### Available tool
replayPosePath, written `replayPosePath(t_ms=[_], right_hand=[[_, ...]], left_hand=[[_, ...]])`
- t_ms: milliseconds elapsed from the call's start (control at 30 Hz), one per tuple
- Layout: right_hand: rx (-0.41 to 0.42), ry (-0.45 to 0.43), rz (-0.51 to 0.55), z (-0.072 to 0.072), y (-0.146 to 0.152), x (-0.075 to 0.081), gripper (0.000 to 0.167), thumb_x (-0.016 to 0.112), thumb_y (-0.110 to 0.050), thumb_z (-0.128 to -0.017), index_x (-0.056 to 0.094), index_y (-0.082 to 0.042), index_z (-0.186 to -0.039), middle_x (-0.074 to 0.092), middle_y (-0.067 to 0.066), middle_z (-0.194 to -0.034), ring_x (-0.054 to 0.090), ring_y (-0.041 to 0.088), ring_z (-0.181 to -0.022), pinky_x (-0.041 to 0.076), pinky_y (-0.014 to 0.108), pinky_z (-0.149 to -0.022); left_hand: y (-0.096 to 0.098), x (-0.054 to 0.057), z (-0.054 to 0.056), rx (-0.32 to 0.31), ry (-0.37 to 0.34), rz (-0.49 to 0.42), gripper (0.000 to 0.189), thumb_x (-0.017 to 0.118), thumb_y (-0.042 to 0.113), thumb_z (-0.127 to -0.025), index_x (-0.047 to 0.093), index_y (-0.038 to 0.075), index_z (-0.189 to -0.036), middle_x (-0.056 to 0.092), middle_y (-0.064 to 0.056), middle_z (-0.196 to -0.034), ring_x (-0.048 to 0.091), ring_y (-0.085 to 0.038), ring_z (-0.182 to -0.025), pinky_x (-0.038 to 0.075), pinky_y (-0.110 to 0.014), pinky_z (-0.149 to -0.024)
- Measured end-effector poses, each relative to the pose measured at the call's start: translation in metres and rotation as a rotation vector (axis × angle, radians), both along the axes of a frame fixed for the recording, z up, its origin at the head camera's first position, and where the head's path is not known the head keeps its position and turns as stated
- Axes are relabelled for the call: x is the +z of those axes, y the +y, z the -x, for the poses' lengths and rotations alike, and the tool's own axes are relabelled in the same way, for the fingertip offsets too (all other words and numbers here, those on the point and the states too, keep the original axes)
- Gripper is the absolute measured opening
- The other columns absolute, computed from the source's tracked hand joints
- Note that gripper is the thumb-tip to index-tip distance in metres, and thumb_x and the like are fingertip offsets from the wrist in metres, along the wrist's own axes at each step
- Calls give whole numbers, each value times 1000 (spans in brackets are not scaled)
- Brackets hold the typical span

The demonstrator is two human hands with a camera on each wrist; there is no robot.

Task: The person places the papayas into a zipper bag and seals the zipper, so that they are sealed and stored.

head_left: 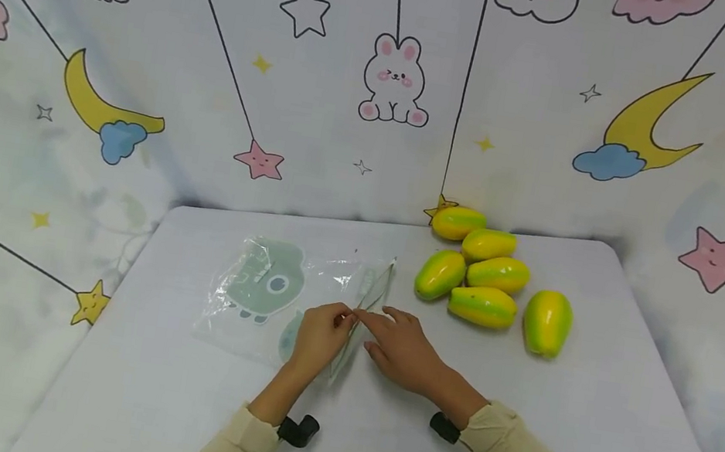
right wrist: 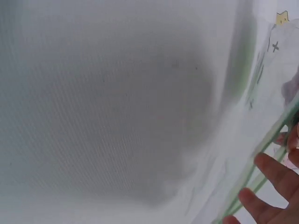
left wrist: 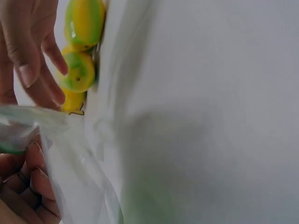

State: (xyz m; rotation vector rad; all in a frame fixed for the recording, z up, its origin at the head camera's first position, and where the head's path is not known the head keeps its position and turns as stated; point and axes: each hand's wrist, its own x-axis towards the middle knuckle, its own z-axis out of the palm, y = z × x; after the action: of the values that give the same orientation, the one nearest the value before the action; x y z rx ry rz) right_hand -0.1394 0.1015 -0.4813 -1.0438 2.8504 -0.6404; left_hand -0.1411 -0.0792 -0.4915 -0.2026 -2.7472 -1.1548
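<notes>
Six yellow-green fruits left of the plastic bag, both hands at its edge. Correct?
One thing off: the fruits are right of the plastic bag, as the head view shows. Six is correct, and the left hand and right hand are at its edge.

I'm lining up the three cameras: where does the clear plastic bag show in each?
Head: the clear bag lies left of centre.
Left wrist: the clear bag is at lower left.
Right wrist: the clear bag runs down the right side.
Shared landmark: the right hand.
</notes>
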Motion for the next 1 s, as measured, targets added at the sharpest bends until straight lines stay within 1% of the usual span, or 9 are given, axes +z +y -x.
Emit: replayPosePath(t_ms=[200,333,400,467,567,700,800,900,1000], right_hand=[[-14,82,-53,1,-3,-6,53,64,-22,-95,47,-16,-144,66,9,-116,58,33,-112,48,50,-93],[-71,146,-70,2,-4,-9,41,68,-23,-92,60,-14,-132,64,8,-98,58,25,-89,50,38,-76],[-101,174,-50,3,-5,-9,34,67,-25,-93,66,-13,-124,63,6,-94,55,22,-82,47,35,-72],[-125,212,-24,2,-6,-9,27,65,-28,-95,71,-12,-115,62,7,-95,54,23,-83,47,35,-73],[-159,269,-11,-1,-7,-9,25,60,-32,-97,75,-12,-104,62,12,-108,55,29,-97,48,41,-84],[-157,314,-39,-3,-9,-12,26,67,-34,-93,76,-11,-88,60,17,-127,54,36,-116,47,49,-96],[-101,239,-48,-3,-13,-15,27,73,-36,-88,75,-10,-91,63,15,-125,56,34,-118,47,49,-100],[-51,76,-103,-4,-14,-21,45,76,-40,-84,69,-8,-114,61,16,-128,54,36,-123,44,50,-105],[-45,-45,-201,-3,-11,-29,68,75,-48,-82,55,-9,-134,50,19,-142,45,44,-131,38,52,-111]], left_hand=[[-1,11,-4,-6,31,75,9,66,10,-92,71,3,-93,62,0,-62,43,-3,-45,38,-18,-40],[4,20,-7,-31,46,148,14,64,10,-92,69,2,-103,63,0,-66,46,-3,-46,38,-17,-40],[5,22,-7,-21,91,207,19,65,9,-91,66,2,-110,63,-2,-68,46,-4,-47,37,-18,-40],[6,21,-7,5,152,268,29,66,7,-90,63,6,-118,62,-3,-68,45,-7,-48,36,-20,-40],[8,20,-8,27,246,328,40,68,4,-87,60,11,-125,59,-5,-69,42,-10,-45,33,-22,-39],[10,18,-9,4,307,334,34,68,0,-85,62,12,-116,56,-6,-72,38,-8,-42,30,-19,-37],[11,18,-10,-22,314,323,22,67,-1,-86,62,9,-104,56,-6,-76,39,-8,-42,31,-17,-38],[11,22,-13,-39,301,353,16,69,-1,-85,62,8,-97,56,-5,-78,44,-10,-44,35,-18,-40],[11,29,-20,-62,274,418,17,71,0,-83,63,7,-96,54,-5,-79,48,-12,-45,38,-20,-41]])
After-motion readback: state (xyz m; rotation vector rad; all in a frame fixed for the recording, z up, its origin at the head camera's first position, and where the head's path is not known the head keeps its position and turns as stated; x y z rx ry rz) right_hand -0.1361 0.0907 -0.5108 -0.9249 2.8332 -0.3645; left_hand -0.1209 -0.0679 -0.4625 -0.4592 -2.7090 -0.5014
